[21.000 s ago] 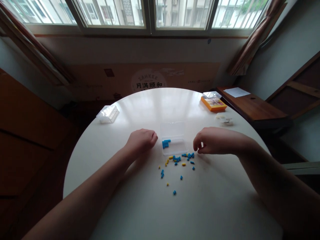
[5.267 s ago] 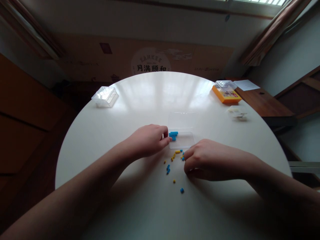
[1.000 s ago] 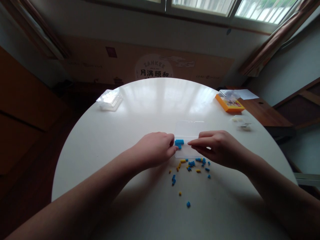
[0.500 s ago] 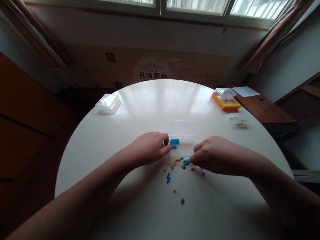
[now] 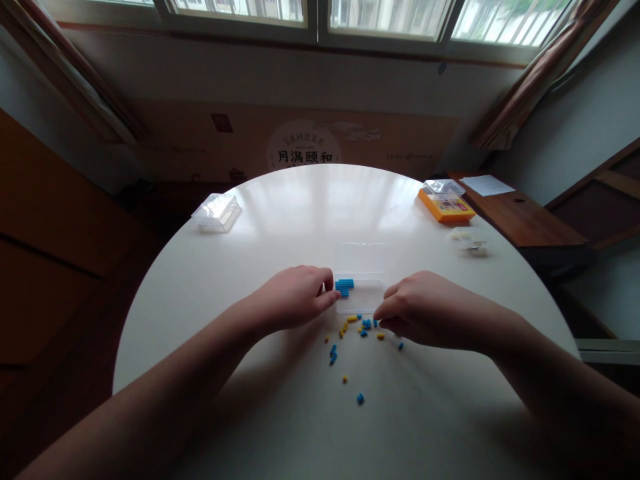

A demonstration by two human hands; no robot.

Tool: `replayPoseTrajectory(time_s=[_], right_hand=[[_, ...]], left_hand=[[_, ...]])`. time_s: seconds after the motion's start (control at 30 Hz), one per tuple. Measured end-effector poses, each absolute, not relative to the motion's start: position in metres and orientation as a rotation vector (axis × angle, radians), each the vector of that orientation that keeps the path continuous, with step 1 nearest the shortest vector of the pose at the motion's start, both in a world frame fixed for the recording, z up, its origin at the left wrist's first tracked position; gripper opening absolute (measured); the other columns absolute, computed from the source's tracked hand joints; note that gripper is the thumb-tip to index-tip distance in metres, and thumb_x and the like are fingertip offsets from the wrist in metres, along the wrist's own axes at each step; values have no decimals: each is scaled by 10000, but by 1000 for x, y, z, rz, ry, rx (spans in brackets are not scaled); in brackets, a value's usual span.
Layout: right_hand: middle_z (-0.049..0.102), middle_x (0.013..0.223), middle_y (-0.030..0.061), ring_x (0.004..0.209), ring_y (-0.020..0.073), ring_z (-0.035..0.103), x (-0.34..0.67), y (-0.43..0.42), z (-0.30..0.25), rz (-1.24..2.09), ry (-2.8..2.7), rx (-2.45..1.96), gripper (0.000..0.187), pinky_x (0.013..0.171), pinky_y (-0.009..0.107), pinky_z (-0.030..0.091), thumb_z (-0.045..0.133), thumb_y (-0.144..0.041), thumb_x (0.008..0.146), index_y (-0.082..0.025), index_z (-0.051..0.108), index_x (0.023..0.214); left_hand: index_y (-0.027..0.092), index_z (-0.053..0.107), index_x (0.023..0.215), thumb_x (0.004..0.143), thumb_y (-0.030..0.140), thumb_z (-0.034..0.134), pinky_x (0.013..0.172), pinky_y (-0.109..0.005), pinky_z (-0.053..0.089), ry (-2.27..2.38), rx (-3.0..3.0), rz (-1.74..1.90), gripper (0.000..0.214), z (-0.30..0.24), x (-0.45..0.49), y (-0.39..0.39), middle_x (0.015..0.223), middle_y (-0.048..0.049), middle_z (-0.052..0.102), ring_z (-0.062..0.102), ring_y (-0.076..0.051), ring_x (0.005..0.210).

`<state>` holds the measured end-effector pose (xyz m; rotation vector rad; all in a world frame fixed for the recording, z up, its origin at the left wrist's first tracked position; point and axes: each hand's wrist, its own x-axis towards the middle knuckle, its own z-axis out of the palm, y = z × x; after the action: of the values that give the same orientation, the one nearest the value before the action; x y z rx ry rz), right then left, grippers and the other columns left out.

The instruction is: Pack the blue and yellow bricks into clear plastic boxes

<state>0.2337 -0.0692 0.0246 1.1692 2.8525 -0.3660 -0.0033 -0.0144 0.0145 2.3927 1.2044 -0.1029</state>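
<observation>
A small clear plastic box [image 5: 370, 300] lies open on the round white table [image 5: 280, 220], its lid [image 5: 363, 257] folded back. A neat cluster of blue beads [image 5: 344, 287] fills its left corner. My left hand [image 5: 295, 297] is curled, thumb and fingertips pinching the box's left edge. My right hand [image 5: 425, 310] is closed in a pinch, fingertips down among the loose blue and yellow beads [image 5: 365, 327] scattered just in front of the box. What the pinch holds is too small to see. More stray beads [image 5: 333, 353] lie nearer me.
A clear lidded container [image 5: 217, 212] sits at the table's far left. An orange box [image 5: 446, 205] with a clear tray on it and a small pale packet [image 5: 467, 238] are at the far right. A dark wooden desk [image 5: 520, 220] with paper stands beyond.
My right hand has drawn back from over the box to the loose beads in front of it and closed into a pinch. My left hand stays on the box's left edge.
</observation>
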Motion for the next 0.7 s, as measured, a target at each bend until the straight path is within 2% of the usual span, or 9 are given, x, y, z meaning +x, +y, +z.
replayPoseTrajectory(time_s=[0.17,0.47,0.7], right_hand=[[618,653,11,558,58,480,228,-73,20,-253,2792,1259,271,577,212,222,506,-207,867,-178,660,645],[622,658,4,531,55,458,227,-76,19,-249,2769,1257,212,553,218,177,539,-176,818,-191,669,652],[623,680,-1,543,51,451,228,-77,18,-268,2789,1245,207,557,219,176,529,-188,832,-204,675,686]], left_hand=[[227,624,890,884,494,432,596,-290,377,1211,2402,-106,329,13,-4,-14,879,-47,670,585,-207,772],[233,621,869,881,487,452,575,-281,380,1210,2362,-97,306,15,-3,-14,850,-31,667,581,-194,739],[237,615,867,881,495,449,569,-284,368,1198,2383,-81,307,12,-5,-13,833,-27,660,572,-195,729]])
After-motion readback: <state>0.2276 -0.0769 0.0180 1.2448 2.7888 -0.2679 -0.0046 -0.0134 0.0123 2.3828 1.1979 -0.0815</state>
